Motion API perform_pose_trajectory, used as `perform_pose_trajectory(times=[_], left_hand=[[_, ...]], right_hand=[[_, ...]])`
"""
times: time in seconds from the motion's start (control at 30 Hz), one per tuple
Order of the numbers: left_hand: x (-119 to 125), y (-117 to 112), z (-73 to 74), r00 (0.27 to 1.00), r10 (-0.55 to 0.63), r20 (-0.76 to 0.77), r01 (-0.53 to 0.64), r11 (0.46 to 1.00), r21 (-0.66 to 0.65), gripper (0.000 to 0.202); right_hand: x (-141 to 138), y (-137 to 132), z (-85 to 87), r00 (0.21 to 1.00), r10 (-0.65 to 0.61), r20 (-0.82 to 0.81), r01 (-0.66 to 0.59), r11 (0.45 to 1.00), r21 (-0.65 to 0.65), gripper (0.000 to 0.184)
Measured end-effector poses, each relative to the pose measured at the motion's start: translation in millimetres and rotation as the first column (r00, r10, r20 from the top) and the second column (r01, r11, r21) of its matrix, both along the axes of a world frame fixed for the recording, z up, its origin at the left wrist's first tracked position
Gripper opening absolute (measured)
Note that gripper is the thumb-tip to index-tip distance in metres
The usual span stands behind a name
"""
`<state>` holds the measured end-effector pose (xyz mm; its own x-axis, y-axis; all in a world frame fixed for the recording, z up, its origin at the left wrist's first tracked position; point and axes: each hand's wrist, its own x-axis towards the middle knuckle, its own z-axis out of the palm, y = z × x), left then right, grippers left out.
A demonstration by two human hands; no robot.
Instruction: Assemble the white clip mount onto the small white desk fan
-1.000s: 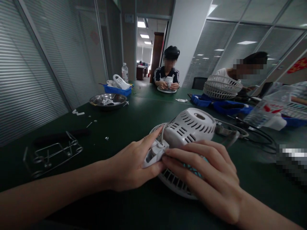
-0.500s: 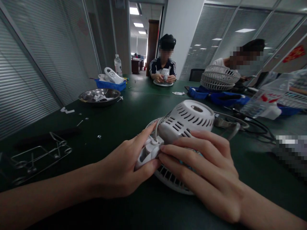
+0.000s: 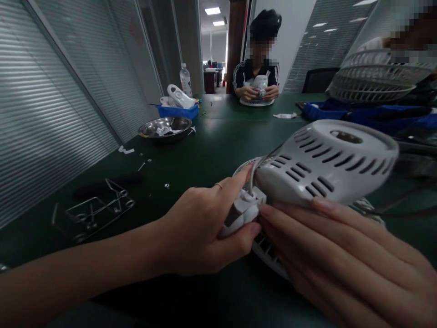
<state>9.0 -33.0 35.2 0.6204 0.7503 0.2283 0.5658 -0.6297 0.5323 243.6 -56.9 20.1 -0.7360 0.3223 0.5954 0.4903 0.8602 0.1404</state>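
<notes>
A white fan head (image 3: 307, 168) with a slotted motor housing lies over its round wire grille (image 3: 268, 257) on the dark green table. My left hand (image 3: 201, 228) is closed around a small white plastic neck piece (image 3: 244, 212) at the housing's near end, thumb below and index finger above. A grey cable (image 3: 252, 180) loops up out of that piece. My right hand (image 3: 344, 246) is closed along the near side of the housing, its fingers close together. Its fingertips reach the joint between housing and neck piece, and they hide what lies beneath.
Left on the table lie a bent wire stand (image 3: 99, 209), a nut (image 3: 166, 186) and a screw (image 3: 141, 166). Farther back are a metal bowl (image 3: 146, 133) and a blue bin (image 3: 174, 112). Across sits a person (image 3: 256, 75) with another fan; fan grilles (image 3: 372, 79) are stacked at right.
The view has shifted, so the background sits farther right and higher. The fan housing looks larger and extends farther right. Both hands stay on the same parts.
</notes>
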Motion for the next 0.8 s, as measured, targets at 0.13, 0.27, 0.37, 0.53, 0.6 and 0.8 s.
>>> perform_pose_trajectory(times=[0.13, 0.27, 0.37, 0.53, 0.6, 0.8], left_hand=[[-1.0, -2.9, 3.4, 0.999, 0.042, -0.033, -0.041, 0.999, 0.018, 0.069], [-2.3, -2.7, 5.2, 0.999, 0.008, -0.035, -0.010, 0.999, -0.053, 0.063], [-1.3, -1.9, 3.3, 0.999, 0.041, -0.008, -0.041, 0.997, -0.064, 0.060], [3.3, 1.3, 0.1, 0.997, 0.067, 0.033, -0.065, 0.996, -0.060, 0.055], [4.4, 3.7, 1.0, 0.997, 0.078, 0.018, -0.077, 0.996, -0.045, 0.054], [-2.3, 9.1, 7.4, 0.990, 0.075, -0.122, -0.084, 0.994, -0.068, 0.058]], right_hand=[[-2.5, -0.6, 5.5, 0.996, 0.062, 0.066, -0.067, 0.994, 0.080, 0.030], [-7.0, 4.2, 9.0, 0.990, 0.085, 0.114, -0.098, 0.989, 0.110, 0.031], [-9.5, 5.6, 9.1, 0.988, 0.083, 0.128, -0.100, 0.986, 0.135, 0.031], [-9.1, 2.5, 9.5, 0.987, 0.032, 0.160, -0.049, 0.993, 0.108, 0.034], [-7.5, 1.7, 8.6, 0.983, 0.021, 0.182, -0.039, 0.994, 0.098, 0.036], [-9.0, -0.6, 7.4, 0.976, -0.013, 0.219, -0.026, 0.984, 0.179, 0.036]])
